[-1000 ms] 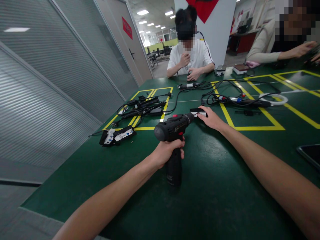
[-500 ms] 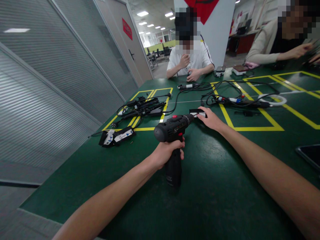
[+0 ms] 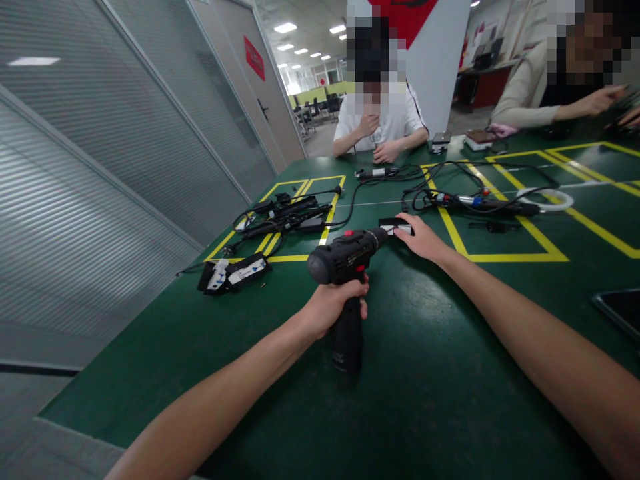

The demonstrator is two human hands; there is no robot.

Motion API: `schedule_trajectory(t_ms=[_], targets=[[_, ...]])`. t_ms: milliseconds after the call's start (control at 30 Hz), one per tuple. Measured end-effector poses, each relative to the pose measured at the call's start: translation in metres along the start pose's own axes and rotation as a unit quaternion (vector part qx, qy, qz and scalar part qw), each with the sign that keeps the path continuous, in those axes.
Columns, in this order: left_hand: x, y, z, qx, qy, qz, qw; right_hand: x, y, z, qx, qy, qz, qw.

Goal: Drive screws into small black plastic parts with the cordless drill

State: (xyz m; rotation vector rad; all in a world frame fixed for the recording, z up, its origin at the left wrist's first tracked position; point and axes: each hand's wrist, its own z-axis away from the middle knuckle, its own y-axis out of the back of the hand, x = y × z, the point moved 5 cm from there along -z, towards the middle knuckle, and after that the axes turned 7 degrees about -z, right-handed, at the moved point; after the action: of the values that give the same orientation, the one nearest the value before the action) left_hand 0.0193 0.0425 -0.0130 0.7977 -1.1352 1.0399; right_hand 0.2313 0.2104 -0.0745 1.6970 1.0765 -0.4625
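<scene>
Black plastic makes up most of the drill (image 3: pixel 345 260), which stands near the middle of the desk (image 3: pixel 300 413), its handle upright and its chuck aimed forward and to the right. The left hand (image 3: pixel 333 308) is wrapped around the handle, just under the body, with the thumb across the near side. Whether the base of the handle rests on the desk is hard to tell.

Ahead of the chuck lies a small black-and-white piece (image 3: pixel 393 221), and the right hand (image 3: pixel 420 237) pinches its right end, fingers over the far side and thumb on the near one. The drill's tip reaches this piece, though the exact contact is too small to make out.

Left of the drill, two black holders with white inserts (image 3: pixel 249 268) lie side by side, and behind them a tangle of black cables and tools (image 3: pixel 285 217) covers part of a yellow-taped outline. More cords and a white ring (image 3: pixel 569 200) lie at the right, beyond the right hand. A dark flat device (image 3: pixel 623 307) sits at the right edge. Across the desk, a person in a white shirt (image 3: pixel 413 117) sits with both hands close to the chest.
</scene>
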Motion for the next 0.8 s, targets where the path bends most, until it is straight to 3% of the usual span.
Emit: schedule_trajectory(t_ms=[800], targets=[[-0.0016, 0.0, -0.0015, -0.004, -0.006, 0.002, 1.0, -0.005, 0.0023, 0.0005, 0.003, -0.002, 0.008, 1.0]])
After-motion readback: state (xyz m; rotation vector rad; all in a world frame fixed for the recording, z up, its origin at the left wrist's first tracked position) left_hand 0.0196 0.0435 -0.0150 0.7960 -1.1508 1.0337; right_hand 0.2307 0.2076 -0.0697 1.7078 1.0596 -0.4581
